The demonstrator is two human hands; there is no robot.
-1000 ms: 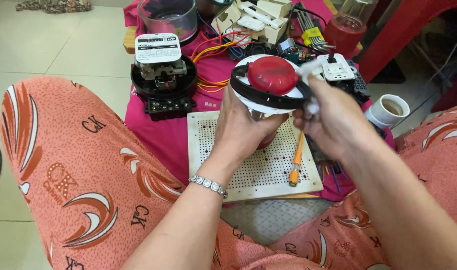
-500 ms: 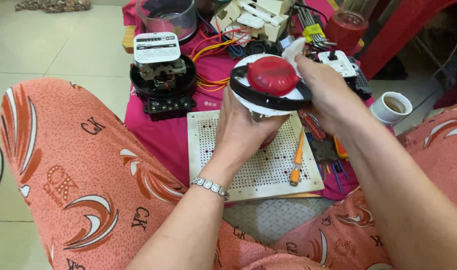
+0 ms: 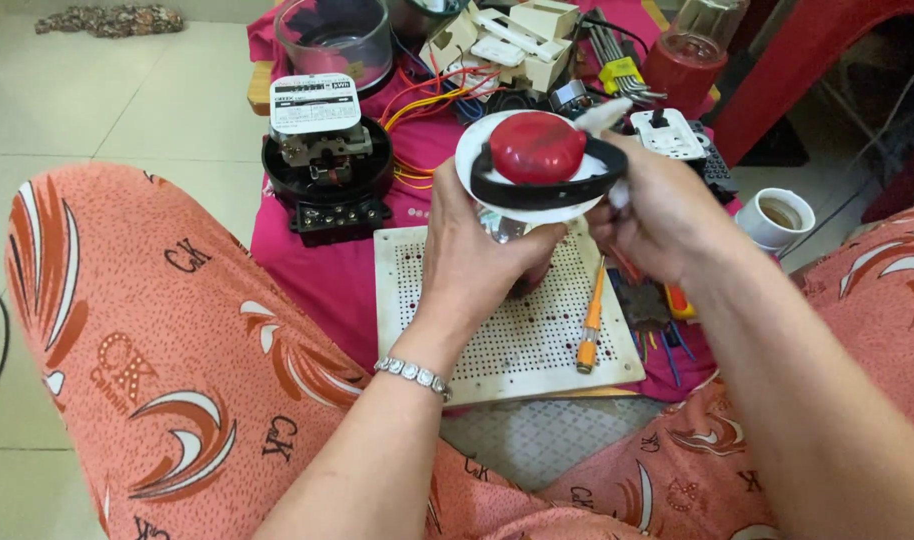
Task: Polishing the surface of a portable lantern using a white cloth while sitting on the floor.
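Observation:
My left hand point(image 3: 482, 255) grips from below a round appliance lid point(image 3: 537, 165), white with a black band and a red dome on top, held above a white perforated board point(image 3: 447, 300). My right hand point(image 3: 657, 215) is closed on a small white piece point(image 3: 602, 118) pressed against the lid's right rim. A silver bracelet point(image 3: 414, 375) circles my left wrist. An orange-handled screwdriver point(image 3: 589, 320) lies on the board just below my right hand.
A black electric meter point(image 3: 327, 165) stands at the left on a pink cloth point(image 3: 327, 270). Behind are a glass jar point(image 3: 337, 40), white switch parts point(image 3: 507, 35), coloured wires point(image 3: 427, 100), a red blender base point(image 3: 682, 60), a white socket point(image 3: 667, 135). A white cup point(image 3: 782, 215) is right.
My right hand went out to the right behind the lid and has come back to its right rim with the white piece. The lid has barely moved in my left hand.

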